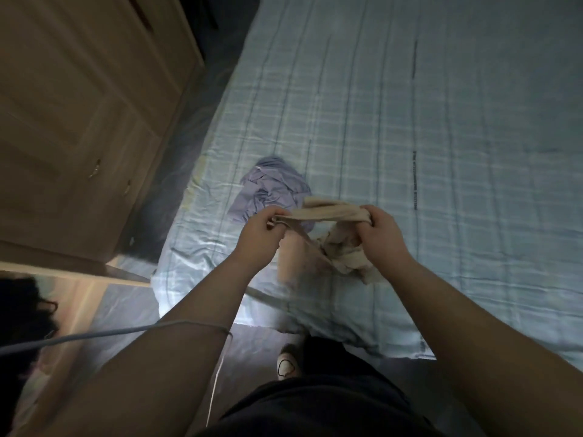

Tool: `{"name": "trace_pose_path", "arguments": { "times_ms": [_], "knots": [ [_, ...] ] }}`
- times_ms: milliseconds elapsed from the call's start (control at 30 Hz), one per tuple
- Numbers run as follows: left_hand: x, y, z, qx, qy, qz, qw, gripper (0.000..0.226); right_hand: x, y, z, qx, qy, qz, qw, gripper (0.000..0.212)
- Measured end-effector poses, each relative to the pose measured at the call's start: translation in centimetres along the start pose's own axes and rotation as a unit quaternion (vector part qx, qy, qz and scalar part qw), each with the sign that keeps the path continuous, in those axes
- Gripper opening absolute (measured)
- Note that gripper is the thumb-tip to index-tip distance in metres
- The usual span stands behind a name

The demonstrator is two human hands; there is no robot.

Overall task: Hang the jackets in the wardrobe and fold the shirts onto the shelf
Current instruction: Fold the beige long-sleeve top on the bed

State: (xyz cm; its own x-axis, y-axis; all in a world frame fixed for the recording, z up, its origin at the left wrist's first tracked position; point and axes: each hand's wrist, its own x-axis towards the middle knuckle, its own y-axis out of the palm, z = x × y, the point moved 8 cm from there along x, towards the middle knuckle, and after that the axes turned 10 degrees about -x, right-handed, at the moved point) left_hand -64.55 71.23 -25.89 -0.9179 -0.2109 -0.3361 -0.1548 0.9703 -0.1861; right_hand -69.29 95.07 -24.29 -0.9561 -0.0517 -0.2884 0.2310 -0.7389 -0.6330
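Beige shirt (315, 211) is held in the air over the near part of the bed (410, 121), stretched as a narrow band between the two hands, and the rest of it hangs down in a bunch that touches the sheet. The left hand (263, 234) pinches one end of the band between thumb and curled fingers. The right hand (383, 234) has its fingers curled around the other end.

Just behind the hands, a lavender shirt (271, 190) lies crumpled on the bed. To the far left stands the wardrobe (79, 105), its doors closed.

I judge that the step in hand is the folding of the beige shirt, and it is only at the start, because the cloth is twisted and not flat. The next move calls for shaking it open, finding the shoulders or the hem, and laying it flat on the sheet. I cannot see the shelf from here.
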Motion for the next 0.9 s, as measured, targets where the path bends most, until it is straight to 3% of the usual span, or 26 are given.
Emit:
{"name": "trace_pose_path", "arguments": {
  "times_ms": [133, 500, 600, 733, 900],
  "knots": [
    [-2.8, -1.0, -2.8, -0.073, 0.014, 0.01, 0.997, 0.027, -3.2, -1.9, 3.1, 0.027, -0.029, -0.027, 0.999, 0.02],
    [-8.0, -1.0, -11.9, -0.147, 0.082, 0.072, 0.983, 0.022, -8.8, -7.5, 8.0, 0.201, -0.041, -0.021, 0.979, 0.023],
    [-8.2, 0.1, -14.6, -0.148, 0.104, 0.081, 0.98, 0.02, -8.7, -10.2, 8.7, 0.195, -0.059, -0.05, 0.978, 0.016],
    [-7.1, 1.3, -16.5, -0.178, 0.094, 0.022, 0.979, 0.025, -7.7, -12.8, 7.7, 0.166, -0.063, -0.063, 0.982, 0.019],
    [-4.0, 5.5, -15.5, -0.209, 0.06, -0.031, 0.976, 0.029, -5.7, -13.5, 2.1, 0.096, -0.035, -0.015, 0.995, 0.03]
  ]
}}
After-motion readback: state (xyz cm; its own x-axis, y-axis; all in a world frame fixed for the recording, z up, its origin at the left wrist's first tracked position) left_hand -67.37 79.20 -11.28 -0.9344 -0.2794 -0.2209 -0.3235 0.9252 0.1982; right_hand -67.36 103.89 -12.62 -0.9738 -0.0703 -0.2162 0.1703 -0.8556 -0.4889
